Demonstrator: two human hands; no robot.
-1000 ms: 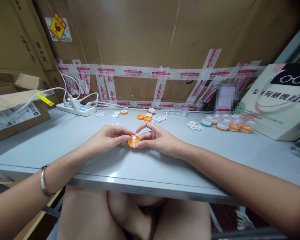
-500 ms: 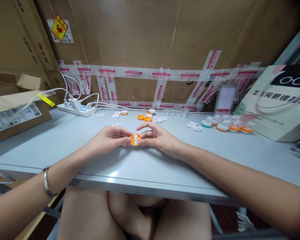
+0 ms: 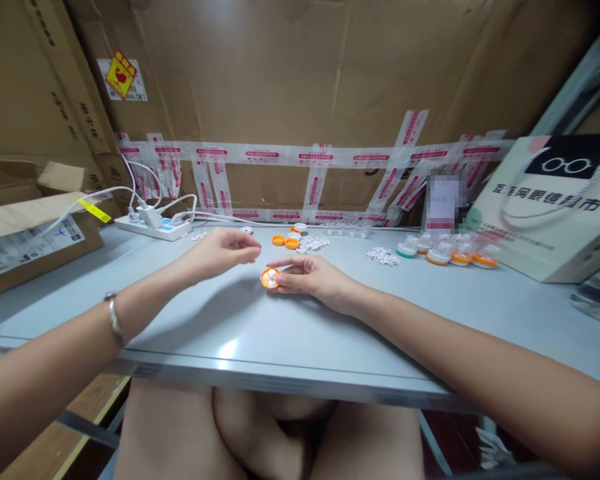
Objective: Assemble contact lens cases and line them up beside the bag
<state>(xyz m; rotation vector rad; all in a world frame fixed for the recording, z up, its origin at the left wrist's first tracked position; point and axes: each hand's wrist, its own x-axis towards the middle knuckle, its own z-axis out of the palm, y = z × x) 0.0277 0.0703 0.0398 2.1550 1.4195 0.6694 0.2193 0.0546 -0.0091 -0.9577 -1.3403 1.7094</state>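
Note:
My right hand point(image 3: 313, 280) holds a small round orange cap point(image 3: 264, 283) by its right edge between thumb and fingers, low over the table. White round pieces point(image 3: 273, 274) sit inside the cap's rim. My left hand point(image 3: 230, 248) hovers to the upper left of the cap, apart from it. Its fingers are loosely bent, with a small gap to the thumb, and nothing shows in them. Just beyond that hand, a white disc point(image 3: 247, 230) is partly covered. Orange caps point(image 3: 292, 244) and a white ring-like piece point(image 3: 300, 228) lie farther back, beyond the right hand.
Small white printed pieces point(image 3: 313, 245) lie in a pile; a second pile point(image 3: 383, 256) is farther right. Clear-domed cases point(image 3: 437, 252) with orange and teal bases stand near a paper bag point(image 3: 545, 220). A power strip point(image 3: 155, 227) and opened carton point(image 3: 35, 233) are left.
My left hand has let go of the orange cap and moved up and left. My right hand keeps hold of the cap. The view has shifted slightly.

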